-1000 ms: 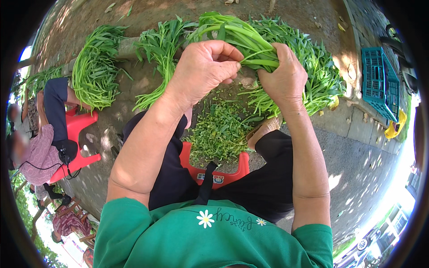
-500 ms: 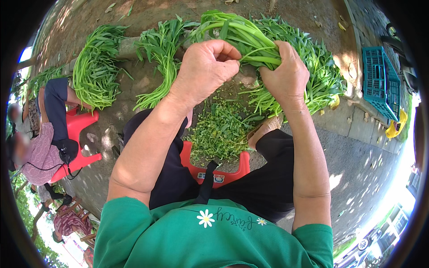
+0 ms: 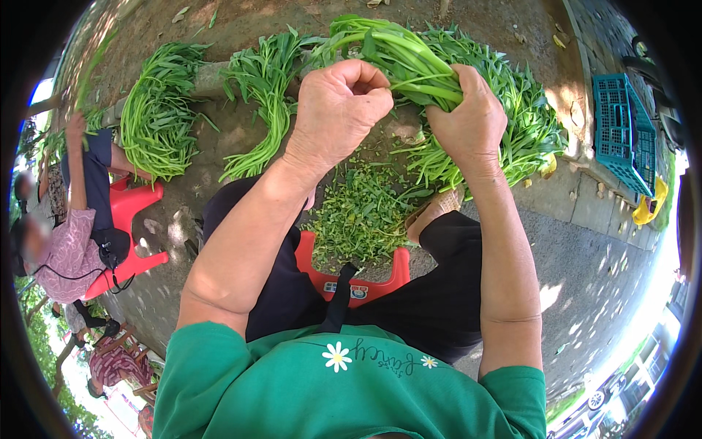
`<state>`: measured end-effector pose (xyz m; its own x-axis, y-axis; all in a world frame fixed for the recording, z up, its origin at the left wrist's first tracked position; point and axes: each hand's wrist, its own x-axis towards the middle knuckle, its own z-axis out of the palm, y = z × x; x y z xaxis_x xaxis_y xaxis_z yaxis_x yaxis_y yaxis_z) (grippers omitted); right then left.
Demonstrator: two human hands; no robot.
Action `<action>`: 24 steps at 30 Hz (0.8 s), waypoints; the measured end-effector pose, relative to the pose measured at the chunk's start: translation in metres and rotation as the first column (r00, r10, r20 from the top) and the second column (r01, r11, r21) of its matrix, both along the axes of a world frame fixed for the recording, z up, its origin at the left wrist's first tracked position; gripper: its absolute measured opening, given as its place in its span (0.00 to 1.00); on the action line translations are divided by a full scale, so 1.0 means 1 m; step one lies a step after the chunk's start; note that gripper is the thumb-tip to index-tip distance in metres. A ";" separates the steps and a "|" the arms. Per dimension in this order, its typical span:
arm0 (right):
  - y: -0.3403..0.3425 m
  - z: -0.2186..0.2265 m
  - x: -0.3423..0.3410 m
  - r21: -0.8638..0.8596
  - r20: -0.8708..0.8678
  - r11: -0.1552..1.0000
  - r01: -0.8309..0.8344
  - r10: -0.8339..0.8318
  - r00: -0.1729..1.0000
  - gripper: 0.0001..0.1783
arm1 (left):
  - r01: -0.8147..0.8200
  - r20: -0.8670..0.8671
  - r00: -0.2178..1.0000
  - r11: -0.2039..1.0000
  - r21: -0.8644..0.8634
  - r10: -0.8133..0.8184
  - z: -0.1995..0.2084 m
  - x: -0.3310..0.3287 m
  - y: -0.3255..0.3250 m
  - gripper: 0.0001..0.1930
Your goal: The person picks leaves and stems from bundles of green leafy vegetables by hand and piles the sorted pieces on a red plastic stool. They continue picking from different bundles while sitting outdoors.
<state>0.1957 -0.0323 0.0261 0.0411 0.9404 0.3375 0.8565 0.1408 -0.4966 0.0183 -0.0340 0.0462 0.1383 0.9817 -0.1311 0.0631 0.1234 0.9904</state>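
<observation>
My right hand (image 3: 472,121) is wrapped around the stem end of a bunch of water spinach (image 3: 409,55), held up with its leafy tops bending to the left. Thumb and fingertips of my left hand (image 3: 340,110) are pinched on a thin green stem (image 3: 417,82) that runs across to the bunch. Below and behind the right hand lies a large heap of water spinach (image 3: 523,110) on the ground. Between my feet is a scattered pile of torn leaves and trimmings (image 3: 362,212).
Two more bundles, a middle one (image 3: 267,95) and a left one (image 3: 157,110), lie on the ground. A teal plastic crate (image 3: 621,135) and yellow bag (image 3: 651,203) are at the right. I sit on a red stool (image 3: 398,271). At left, a person (image 3: 73,256) sits on another red stool (image 3: 128,212).
My hands stay nearly in place, the left pinch shifting only slightly at the bunch. The seated person at the left has raised an arm with a long green stem.
</observation>
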 end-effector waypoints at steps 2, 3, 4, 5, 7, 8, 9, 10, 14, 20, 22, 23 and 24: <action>0.000 0.001 0.000 -0.016 -0.009 1.000 0.007 -0.007 1.000 0.24 | -0.012 0.031 0.999 1.000 0.013 0.012 0.000 0.000 0.000 0.05; 0.000 0.001 0.000 -0.025 -0.013 1.000 0.011 -0.011 1.000 0.24 | -0.017 0.038 0.999 1.000 0.010 0.017 0.000 0.001 -0.001 0.04; 0.001 0.002 0.000 -0.056 -0.020 0.998 0.032 -0.033 0.999 0.24 | -0.023 0.045 0.999 1.000 0.006 0.022 0.000 0.001 -0.002 0.04; 0.002 0.004 0.001 -0.088 -0.027 0.995 0.052 -0.055 0.998 0.25 | -0.017 0.066 0.998 1.000 0.016 0.016 0.000 0.001 -0.002 0.04; 0.004 0.004 0.003 -0.125 -0.050 0.989 0.075 -0.081 0.995 0.26 | -0.008 0.106 0.994 0.999 0.036 0.004 -0.001 0.000 -0.004 0.04; 0.005 0.003 0.005 -0.130 -0.064 0.988 0.080 -0.089 0.994 0.26 | 0.095 0.013 0.995 0.994 0.057 -0.096 0.004 -0.001 -0.005 0.05; 0.006 0.003 0.007 -0.135 -0.077 0.987 0.086 -0.097 0.992 0.26 | 0.198 -0.081 0.978 0.978 0.068 -0.193 0.011 -0.002 -0.006 0.06; 0.006 0.003 0.008 -0.131 -0.067 0.987 0.091 -0.101 0.993 0.26 | 0.300 -0.175 0.943 0.951 0.070 -0.284 0.016 -0.004 -0.006 0.08; 0.005 0.002 0.005 -0.066 -0.043 0.995 0.070 -0.073 0.996 0.24 | 0.524 -0.306 0.848 0.771 0.362 -0.432 0.006 -0.001 -0.011 0.03; -0.001 0.000 0.003 0.016 0.017 1.000 -0.007 0.007 1.000 0.23 | 0.100 -0.307 0.948 0.833 0.545 0.087 0.020 0.010 -0.004 0.10; -0.002 -0.001 0.001 0.015 0.017 0.999 -0.028 0.028 0.999 0.24 | 0.088 -0.347 0.930 0.846 0.526 0.119 0.009 0.012 0.003 0.11; -0.002 -0.002 0.001 0.014 0.026 0.999 -0.035 0.034 0.999 0.24 | 0.083 -0.366 0.921 0.853 0.516 0.132 0.005 0.012 0.005 0.11; -0.002 -0.004 0.001 0.013 0.035 0.999 -0.041 0.041 0.999 0.24 | 0.081 -0.369 0.922 0.869 0.489 0.122 0.003 0.012 0.006 0.10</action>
